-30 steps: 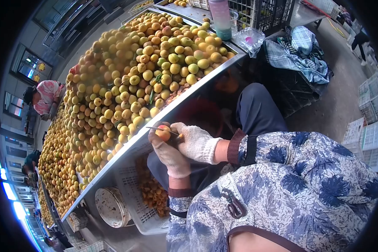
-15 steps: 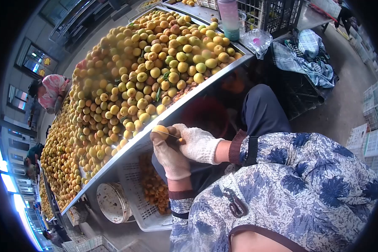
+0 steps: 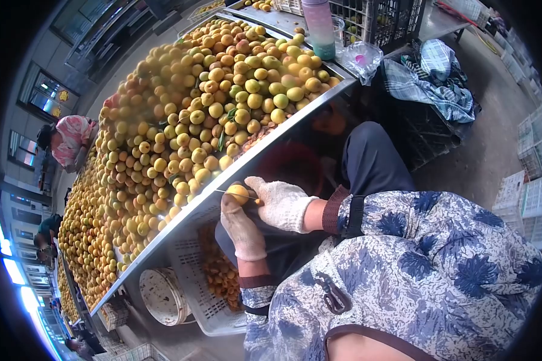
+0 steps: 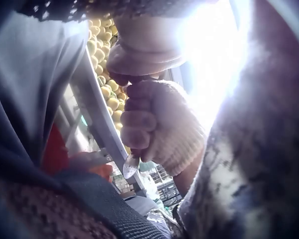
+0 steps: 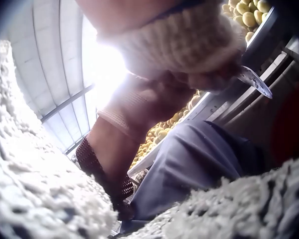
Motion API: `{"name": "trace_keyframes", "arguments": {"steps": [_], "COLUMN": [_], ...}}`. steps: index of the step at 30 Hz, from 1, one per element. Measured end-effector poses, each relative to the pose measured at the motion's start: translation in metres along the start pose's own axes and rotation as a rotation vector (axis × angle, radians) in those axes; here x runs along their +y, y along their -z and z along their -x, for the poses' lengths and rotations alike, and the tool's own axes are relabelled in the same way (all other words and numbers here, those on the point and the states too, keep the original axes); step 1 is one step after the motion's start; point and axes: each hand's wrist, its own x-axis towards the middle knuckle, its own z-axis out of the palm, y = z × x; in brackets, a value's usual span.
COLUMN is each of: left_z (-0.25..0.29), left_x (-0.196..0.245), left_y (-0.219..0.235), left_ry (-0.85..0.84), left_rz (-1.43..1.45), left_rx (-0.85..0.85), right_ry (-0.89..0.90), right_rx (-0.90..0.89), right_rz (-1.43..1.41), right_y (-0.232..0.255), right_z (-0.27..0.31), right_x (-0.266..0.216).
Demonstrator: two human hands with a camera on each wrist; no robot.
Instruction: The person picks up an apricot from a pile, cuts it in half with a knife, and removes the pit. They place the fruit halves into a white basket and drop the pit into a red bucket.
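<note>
At the table's edge my gloved left hand (image 3: 235,203) holds one apricot (image 3: 238,194), fingers curled round it from below. My gloved right hand (image 3: 260,194) grips a small knife (image 3: 223,191), whose thin blade lies across the fruit. In the left wrist view the right hand (image 4: 154,124) is a fist round the knife handle, with the blade tip (image 4: 130,167) sticking out below it. Part of my left hand (image 4: 144,45) shows above. The right wrist view shows the right glove (image 5: 189,45) and the blade (image 5: 254,79).
A big heap of apricots (image 3: 193,120) covers the long metal table (image 3: 180,225). Under its edge stands a white basket (image 3: 205,307) with cut fruit, beside a round white container (image 3: 159,295). A bottle (image 3: 319,27), black crates (image 3: 379,18) and plaid cloth (image 3: 433,78) sit at the far right. Another person (image 3: 66,141) works at the left.
The apricot has turned in my left hand, from its reddish side to its yellow side. Both hands stay at the table edge with the blade on the fruit.
</note>
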Motion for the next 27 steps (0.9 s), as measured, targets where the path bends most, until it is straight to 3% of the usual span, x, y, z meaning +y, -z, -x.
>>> {"name": "trace_keyframes", "arguments": {"steps": [3,6,7,8,10,12,16,18,20,23,27], "left_z": [0.004,0.005,0.009,0.008,0.007,0.006,0.006,0.006,0.009,0.009,0.017], "left_x": [0.01,0.009,0.017,0.012,0.003,-0.004,0.001,0.006,0.015,0.021,0.029], "left_y": [-0.01,-0.017,-0.017,-0.018,-0.008,-0.007,-0.005,-0.004,-0.008,-0.005,-0.005], "left_ry": [-0.035,-0.154,-0.117,-0.211,-0.256,-0.232,-0.229,-0.212,-0.165,-0.399,-0.409], "left_rz": [-0.182,-0.1,-0.119,-0.168,-0.259,-0.163,-0.233,-0.265,-0.166,-0.654,-0.783], "left_rx": [-0.023,0.073,0.056,0.097,0.041,0.07,0.026,-0.116,-0.131,-0.137,-0.187], "right_ry": [0.022,0.044,0.061,0.079,0.119,0.158,0.196,0.172,0.18,0.312,0.349], "right_rx": [0.0,-0.019,0.004,0.029,0.071,0.116,0.133,0.105,0.101,0.286,0.301], "right_rz": [-0.047,-0.016,0.001,0.021,0.095,0.144,0.197,0.249,0.284,0.365,0.436], "right_y": [0.004,0.008,0.007,0.006,0.002,-0.004,-0.001,0.005,0.008,0.005,0.006], "right_z": [-0.004,-0.002,-0.001,0.0,0.001,0.001,0.002,0.004,0.001,-0.004,0.003], "right_x": [-0.001,-0.01,-0.009,-0.008,0.001,0.013,0.01,0.003,0.008,0.024,0.019]}}
